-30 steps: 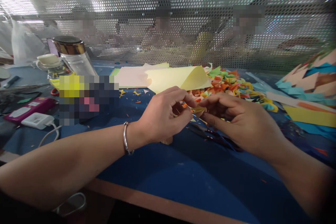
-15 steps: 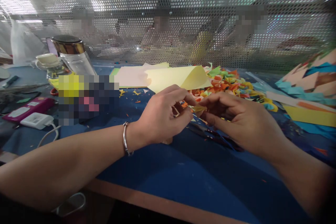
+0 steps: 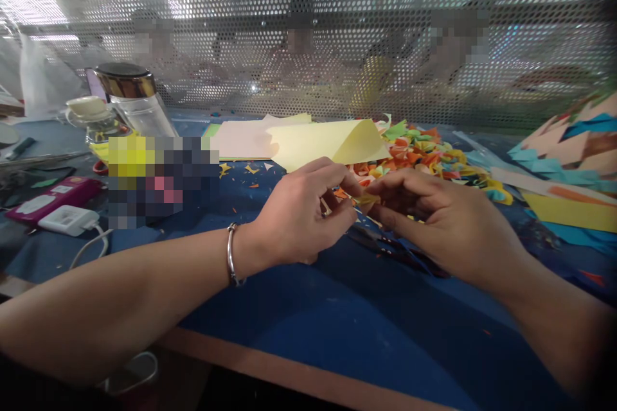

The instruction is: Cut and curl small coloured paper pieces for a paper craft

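A small piece of yellow paper (image 3: 367, 198) is pinched between the fingertips of my right hand (image 3: 441, 218). My left hand (image 3: 303, 212), with a silver bracelet at the wrist, meets it from the other side, thumb and index finger closed on the paper's left edge. Just behind my fingers lies a heap of small folded papers (image 3: 414, 151) in orange, green, yellow and red. Pale yellow sheets (image 3: 322, 144) and a pinkish sheet (image 3: 241, 140) rest beyond my left hand. Dark-handled scissors (image 3: 385, 246) lie under my right hand, partly hidden.
At the left stand a gold-lidded glass bottle (image 3: 139, 99) and a smaller white-capped one (image 3: 91, 119), near a purple box (image 3: 53, 199) and a white charger (image 3: 67, 221). Layered folded paper (image 3: 569, 148) stands at the right. A perforated metal screen (image 3: 328, 70) closes off the back, with people behind.
Both hands stay nearly in place on the yellow paper. The paper has tilted slightly, and the fingers of my left hand have shifted a little.
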### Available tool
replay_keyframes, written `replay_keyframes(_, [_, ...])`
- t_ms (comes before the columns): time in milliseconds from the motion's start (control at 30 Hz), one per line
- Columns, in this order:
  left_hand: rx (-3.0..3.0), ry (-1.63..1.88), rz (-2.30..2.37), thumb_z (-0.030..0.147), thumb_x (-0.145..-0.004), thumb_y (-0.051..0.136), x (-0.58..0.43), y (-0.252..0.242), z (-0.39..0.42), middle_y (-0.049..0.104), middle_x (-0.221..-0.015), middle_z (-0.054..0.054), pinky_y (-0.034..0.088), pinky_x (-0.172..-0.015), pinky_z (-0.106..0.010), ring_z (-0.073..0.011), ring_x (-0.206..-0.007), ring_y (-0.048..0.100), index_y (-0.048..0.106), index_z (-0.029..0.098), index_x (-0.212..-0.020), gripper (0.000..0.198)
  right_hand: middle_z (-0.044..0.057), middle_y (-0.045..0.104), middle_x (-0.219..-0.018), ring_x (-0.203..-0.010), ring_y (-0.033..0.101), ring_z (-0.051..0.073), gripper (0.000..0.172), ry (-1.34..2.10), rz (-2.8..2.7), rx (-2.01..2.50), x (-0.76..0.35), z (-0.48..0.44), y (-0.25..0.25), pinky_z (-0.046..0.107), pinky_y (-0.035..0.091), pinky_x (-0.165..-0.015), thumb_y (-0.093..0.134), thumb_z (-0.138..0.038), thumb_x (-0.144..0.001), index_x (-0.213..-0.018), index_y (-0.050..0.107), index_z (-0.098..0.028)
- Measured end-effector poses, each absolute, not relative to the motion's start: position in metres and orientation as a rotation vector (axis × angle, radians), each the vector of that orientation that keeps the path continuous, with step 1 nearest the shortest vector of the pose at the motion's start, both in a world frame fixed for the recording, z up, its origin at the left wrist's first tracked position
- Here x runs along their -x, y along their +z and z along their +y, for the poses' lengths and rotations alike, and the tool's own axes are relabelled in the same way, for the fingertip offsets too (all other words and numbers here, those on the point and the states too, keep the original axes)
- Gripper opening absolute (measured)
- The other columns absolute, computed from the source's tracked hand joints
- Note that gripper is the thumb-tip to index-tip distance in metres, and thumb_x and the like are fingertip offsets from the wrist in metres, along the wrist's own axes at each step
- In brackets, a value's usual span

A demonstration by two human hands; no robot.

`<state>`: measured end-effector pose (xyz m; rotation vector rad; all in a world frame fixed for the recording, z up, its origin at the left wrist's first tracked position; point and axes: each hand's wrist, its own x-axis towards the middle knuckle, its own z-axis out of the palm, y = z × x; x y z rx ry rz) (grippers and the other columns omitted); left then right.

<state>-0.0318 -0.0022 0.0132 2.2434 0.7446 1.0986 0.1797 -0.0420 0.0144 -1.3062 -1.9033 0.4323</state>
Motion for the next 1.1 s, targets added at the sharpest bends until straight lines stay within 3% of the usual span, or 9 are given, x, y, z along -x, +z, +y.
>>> replay_keyframes(233, [-2.228,1.085,0.733,0.011,-0.082,0.066,0.031,0.012,-0.001,0.068,-0.094,-0.002,0.055,-0.064,-0.02,-0.0079,-0.071,0.065,0.068,0.017,-0.09,0.01,0.004,0.072,-0.076,-0.061,0.064,0.016,0.017,0.488,-1.9,1.36,-0.176,-0.046,0.021,0.028,0.052,-0.056,0.066,-0.037,-0.091,-0.1,0.071,-0.023])
replay_keyframes(533, [-2.211,1.051,0.755,0.017,-0.083,0.065,0.03,0.013,-0.001,0.068,-0.095,-0.003,0.055,-0.064,-0.021,-0.0086,-0.071,0.067,0.068,0.017,-0.091,0.008,0.003,0.072,-0.074,-0.058,0.064,0.015,0.026,0.412,-1.923,1.29,-0.181,-0.041,0.013,0.027,0.052,-0.054,0.069,-0.045,-0.091,-0.101,0.072,-0.021])
replay_keyframes(733, [-1.992,0.846,0.835,0.025,-0.084,0.068,0.029,0.014,-0.001,0.067,-0.071,0.001,0.047,-0.055,-0.023,-0.0101,-0.059,0.062,0.065,0.019,-0.092,0.011,0.002,0.072,-0.075,-0.058,0.064,0.015,0.022,0.343,-1.931,1.295,-0.182,-0.041,0.009,0.026,0.052,-0.053,0.07,-0.041,-0.091,-0.102,0.074,-0.022])
replay_keyframes(900, [-1.746,0.83,0.706,0.023,-0.082,0.068,0.025,0.005,0.01,0.069,-0.082,-0.002,0.05,-0.067,-0.025,-0.0105,-0.071,0.063,0.063,0.017,-0.087,0.01,0.002,0.074,-0.076,-0.058,0.065,0.015,0.021,0.341,-1.94,1.292,-0.182,-0.041,0.007,0.025,0.053,-0.053,0.069,-0.04,-0.092,-0.103,0.074,-0.022])
replay_keyframes(1100, [-1.539,0.823,0.634,0.02,-0.083,0.07,0.022,0.002,0.013,0.067,-0.079,-0.001,0.051,-0.073,-0.025,-0.0091,-0.073,0.062,0.062,0.016,-0.084,0.008,0.003,0.078,-0.084,-0.062,0.069,0.015,0.018,0.384,-1.968,1.286,-0.183,-0.042,0.007,0.025,0.054,-0.055,0.068,-0.039,-0.094,-0.1,0.074,-0.023])
